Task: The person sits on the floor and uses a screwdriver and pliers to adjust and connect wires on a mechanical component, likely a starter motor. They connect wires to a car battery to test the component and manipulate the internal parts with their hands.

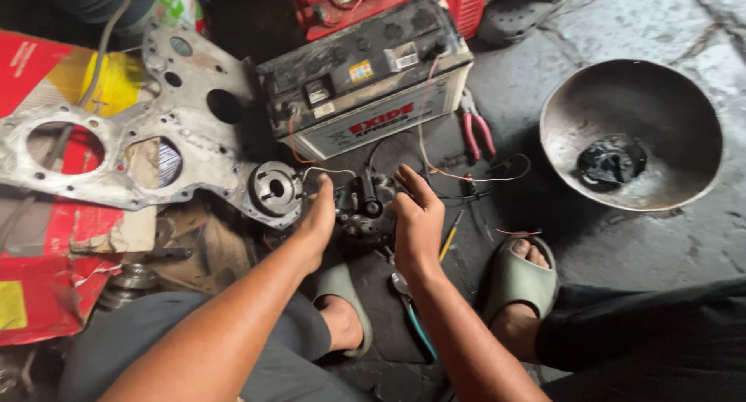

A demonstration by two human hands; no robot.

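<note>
A small dark motor-like assembly (364, 207) sits on the floor between my hands. My left hand (317, 219) rests against its left side, fingers closed around the part's edge. On its right side my right hand (416, 215) grips it with curled fingers. Thin wires (435, 169) run from the assembly up to a dirty white car battery (365, 79) just behind it. A round metal hub (274, 188) lies left of the assembly.
A large flat metal engine plate (140, 130) lies at left on red cardboard (47, 239). Red-handled pliers (475, 130) lie right of the battery. A metal bowl (629, 134) holding black material stands at right. My sandalled feet (522, 274) flank a blue-handled tool (416, 320).
</note>
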